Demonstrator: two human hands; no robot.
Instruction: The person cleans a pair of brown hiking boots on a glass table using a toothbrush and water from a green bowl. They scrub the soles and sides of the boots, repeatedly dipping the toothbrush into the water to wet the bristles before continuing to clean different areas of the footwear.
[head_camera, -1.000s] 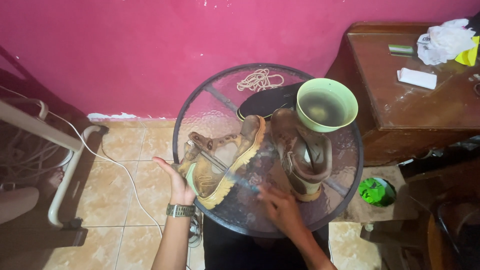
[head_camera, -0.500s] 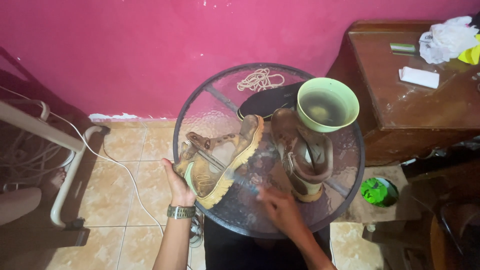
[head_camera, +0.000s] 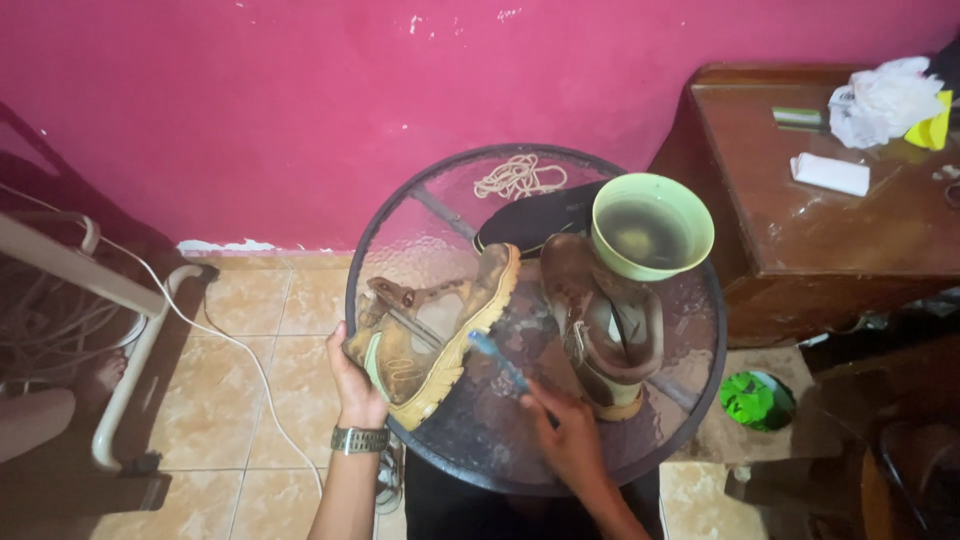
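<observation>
A: Currently gripped by left hand (head_camera: 352, 385): muddy shoe (head_camera: 432, 340), tipped on its side at left of round glass worktop (head_camera: 400, 225), sole edge facing right hand (head_camera: 572, 440).

B: State of fingers?

A: Left fingers wrapped around heel end of shoe, closed on it. Right fingers closed on blue brush (head_camera: 497, 362), handle running up-left toward sole.

B: Long axis of shoe?

A: Diagonal, heel near left wrist, toe up-right toward worktop centre. Brush tip at sole edge, roughly mid-length; contact likely, not certain. Right hand nearer to sole; left nearer to heel.

B: Surroundings?

A: Second shoe (head_camera: 605, 335) upright just right of brush, apart from it. Green bowl (head_camera: 652, 225) of murky water beyond, insole (head_camera: 535, 218) and laces (head_camera: 518, 178) at rear.
</observation>
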